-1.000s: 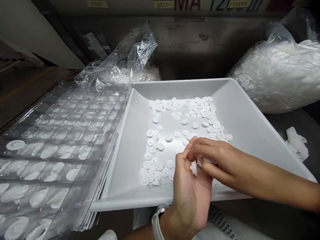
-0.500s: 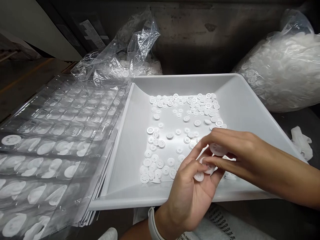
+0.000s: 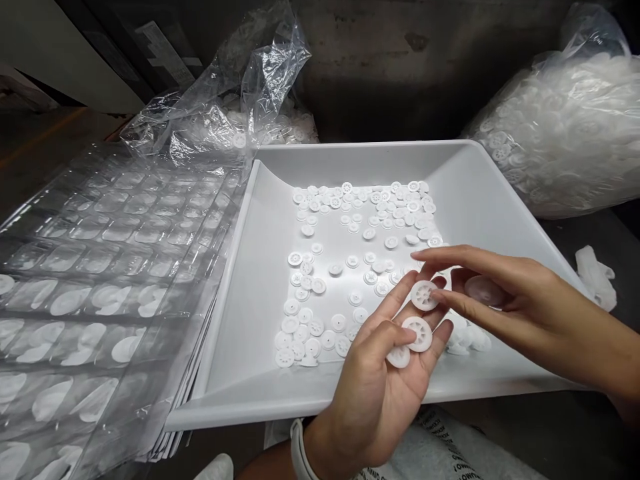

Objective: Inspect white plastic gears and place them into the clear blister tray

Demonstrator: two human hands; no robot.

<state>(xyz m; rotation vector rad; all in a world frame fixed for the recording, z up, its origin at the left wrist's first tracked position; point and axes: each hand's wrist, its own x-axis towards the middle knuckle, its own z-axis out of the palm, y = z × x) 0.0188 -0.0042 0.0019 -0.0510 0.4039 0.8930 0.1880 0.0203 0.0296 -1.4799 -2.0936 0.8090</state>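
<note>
Over the tray (image 3: 370, 145) at four o'clock, the left hand (image 3: 377, 390) holds white wheels (image 3: 423, 335) under its thumb. The right hand (image 3: 520, 300) touches one, cupping another; press lightly so none drop.

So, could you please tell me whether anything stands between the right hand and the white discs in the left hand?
Nothing visible does: the right hand is right beside them, its thumb overlapping the edge of the uppermost white disc at the left hand.
</note>
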